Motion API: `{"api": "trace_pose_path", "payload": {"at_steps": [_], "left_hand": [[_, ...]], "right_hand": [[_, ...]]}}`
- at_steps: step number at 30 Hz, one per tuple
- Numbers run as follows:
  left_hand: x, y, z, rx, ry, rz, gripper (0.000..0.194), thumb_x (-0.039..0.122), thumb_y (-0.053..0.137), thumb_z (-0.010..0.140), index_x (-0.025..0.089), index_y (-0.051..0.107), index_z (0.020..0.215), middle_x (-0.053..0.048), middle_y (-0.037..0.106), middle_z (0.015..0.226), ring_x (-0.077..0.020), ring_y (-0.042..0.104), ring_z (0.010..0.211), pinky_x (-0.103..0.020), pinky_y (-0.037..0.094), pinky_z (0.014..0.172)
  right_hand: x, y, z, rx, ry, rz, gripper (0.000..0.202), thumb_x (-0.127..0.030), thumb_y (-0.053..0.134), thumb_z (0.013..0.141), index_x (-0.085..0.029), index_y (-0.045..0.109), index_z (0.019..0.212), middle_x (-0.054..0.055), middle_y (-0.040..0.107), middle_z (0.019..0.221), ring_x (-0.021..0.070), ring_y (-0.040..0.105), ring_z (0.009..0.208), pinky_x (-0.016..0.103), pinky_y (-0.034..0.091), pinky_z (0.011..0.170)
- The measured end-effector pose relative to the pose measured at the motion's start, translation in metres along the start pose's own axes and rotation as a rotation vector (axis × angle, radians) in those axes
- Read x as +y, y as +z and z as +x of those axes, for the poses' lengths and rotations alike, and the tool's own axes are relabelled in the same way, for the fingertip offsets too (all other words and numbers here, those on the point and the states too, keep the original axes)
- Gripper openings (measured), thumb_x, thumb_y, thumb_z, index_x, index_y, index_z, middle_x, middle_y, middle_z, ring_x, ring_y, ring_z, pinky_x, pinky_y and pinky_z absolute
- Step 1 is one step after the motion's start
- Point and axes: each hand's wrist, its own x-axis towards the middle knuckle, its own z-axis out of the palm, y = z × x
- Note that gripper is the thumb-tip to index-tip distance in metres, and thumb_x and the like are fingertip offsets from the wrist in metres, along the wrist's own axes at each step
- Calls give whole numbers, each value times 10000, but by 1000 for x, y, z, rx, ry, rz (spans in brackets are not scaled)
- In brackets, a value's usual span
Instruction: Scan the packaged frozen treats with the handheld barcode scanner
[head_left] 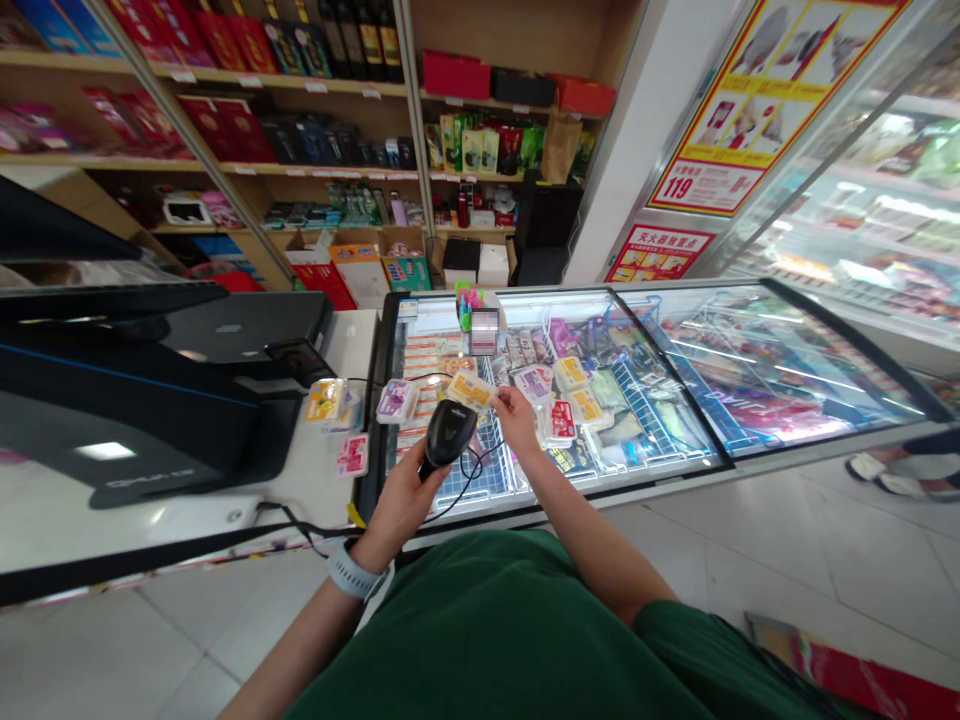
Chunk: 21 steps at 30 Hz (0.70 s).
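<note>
Left hand (405, 497) is closing off near-left side of scanner (451, 432); cable (475, 468) is looping just right of scanner; yellow pack (471, 388) and right hand (516, 420) are blocking beyond and right; red pack (562, 421) is standing farther right; purple-lidded pack (397, 401) is standing left, narrow gap opening between; freezer glass (757, 365) is stretching open well right of scanner.

one head-worn view, forward and steeply down
</note>
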Motion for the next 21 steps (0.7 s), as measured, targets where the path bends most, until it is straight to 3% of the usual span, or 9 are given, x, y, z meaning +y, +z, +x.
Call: {"api": "trace_pose_path", "payload": {"at_steps": [16,18,21], "left_hand": [[4,0,1,-15,-5,44,532,377,582,793,158,514,1273,-106,648,1207,-259,597,1115,-380,436,985],[4,1,1,-16,-9,39,532,374,576,798,154,508,1277,-109,644,1210,-264,588,1128,-391,429,992],[4,2,1,-19,-14,23,529,361,573,803,147,504,1282,-115,633,1227,-265,578,1138,-397,419,1001]], "right_hand": [[-3,-2,-2,7,39,69,236,-319,591,772,-188,607,967,39,691,898,177,645,794,304,530,716],[3,-1,-2,25,121,138,235,-317,609,757,-179,609,948,30,693,863,165,646,755,276,527,657],[17,3,0,83,396,342,164,-257,625,748,-155,602,875,8,677,736,131,633,641,223,506,573]]}}
